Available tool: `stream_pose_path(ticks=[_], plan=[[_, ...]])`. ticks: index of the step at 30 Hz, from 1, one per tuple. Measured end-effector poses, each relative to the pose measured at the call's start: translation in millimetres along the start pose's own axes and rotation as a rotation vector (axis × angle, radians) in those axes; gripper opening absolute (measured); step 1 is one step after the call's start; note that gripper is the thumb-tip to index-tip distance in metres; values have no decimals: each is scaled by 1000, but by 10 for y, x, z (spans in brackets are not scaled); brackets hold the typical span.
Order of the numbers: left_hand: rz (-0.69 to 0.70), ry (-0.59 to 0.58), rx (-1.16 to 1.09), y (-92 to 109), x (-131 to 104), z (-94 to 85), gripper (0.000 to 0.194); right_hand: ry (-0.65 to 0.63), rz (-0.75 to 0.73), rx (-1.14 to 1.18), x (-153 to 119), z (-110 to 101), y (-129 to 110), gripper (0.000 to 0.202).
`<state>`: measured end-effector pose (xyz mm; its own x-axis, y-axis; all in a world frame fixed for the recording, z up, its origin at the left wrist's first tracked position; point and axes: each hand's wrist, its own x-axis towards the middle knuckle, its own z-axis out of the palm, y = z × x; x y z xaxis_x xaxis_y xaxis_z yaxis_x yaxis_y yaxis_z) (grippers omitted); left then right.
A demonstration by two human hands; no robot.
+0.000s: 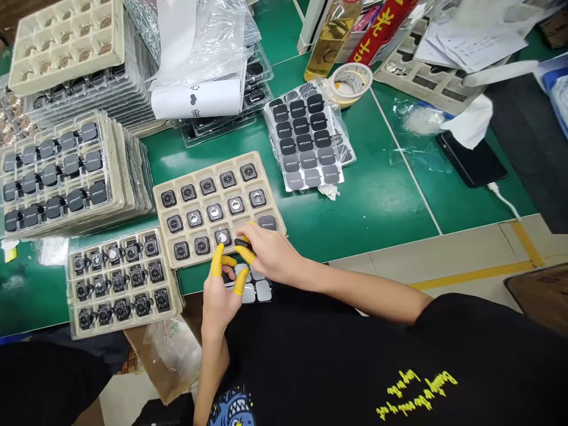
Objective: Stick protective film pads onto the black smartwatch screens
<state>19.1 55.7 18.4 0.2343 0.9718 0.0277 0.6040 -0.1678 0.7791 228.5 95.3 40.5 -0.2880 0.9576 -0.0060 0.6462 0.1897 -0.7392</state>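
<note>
Yellow-capped fingertips of the right hand (277, 255) pinch a small dark piece (242, 242) above the centre beige tray (190, 262), probably for precise control, while the left hand (223, 302) has its fingers parted, apparently empty. Separate cells likely keep the square watch bodies (207, 186) from rubbing; farther right, the sticker sheet's (304, 142) pale lettering is too small to read surely, and yellow characters mark a red packet (382, 29).

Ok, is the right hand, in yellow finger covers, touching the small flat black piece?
Touching: the head view shows the right hand pinching the black piece between its yellow-covered fingertips.
</note>
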Motion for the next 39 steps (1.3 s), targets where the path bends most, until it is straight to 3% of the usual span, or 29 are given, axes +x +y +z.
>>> stream_pose_path(ticks=[2, 6, 8, 11, 14, 17, 20, 23, 29, 31, 33, 35, 39], plan=[[23, 4, 34, 2, -17, 16, 54, -3, -10, 90, -61, 30, -116, 30], [-23, -60, -61, 8, -67, -18, 27, -51, -91, 235, -122, 49, -205, 20], [-101, -88, -238, 47, -98, -33, 33, -57, -151, 330, -141, 47, -169, 18], [-247, -108, -534, 149, -141, -4, 46, 33, -191, 429, -175, 61, -89, 18], [-302, -196, -709, 213, -167, 44, 71, 96, -166, 456, -203, 76, -40, 17], [-245, -226, -689, 156, -175, 28, 83, 109, -161, 450, -207, 62, -22, 14], [-165, -260, -564, 21, -168, -31, 63, 136, -192, 395, -205, 54, -17, 15], [-105, -227, -461, -88, -150, -40, 51, 174, -229, 302, -215, 95, -27, 23], [-125, -18, -489, -102, -63, 132, 64, 235, -312, 141, -319, 56, -116, 25], [-152, 14, -557, -82, -24, 167, 63, 235, -265, 157, -353, -132, -40, 19], [-174, 1, -635, -72, 11, 170, 60, 262, -130, 152, -361, -469, 197, 17], [-189, -12, -676, -74, 38, 147, 59, 342, 55, 82, -348, -949, 616, 15], [-225, 5, -662, -81, 55, 75, 62, 544, 475, -72, -310, -2049, 1756, 4]])
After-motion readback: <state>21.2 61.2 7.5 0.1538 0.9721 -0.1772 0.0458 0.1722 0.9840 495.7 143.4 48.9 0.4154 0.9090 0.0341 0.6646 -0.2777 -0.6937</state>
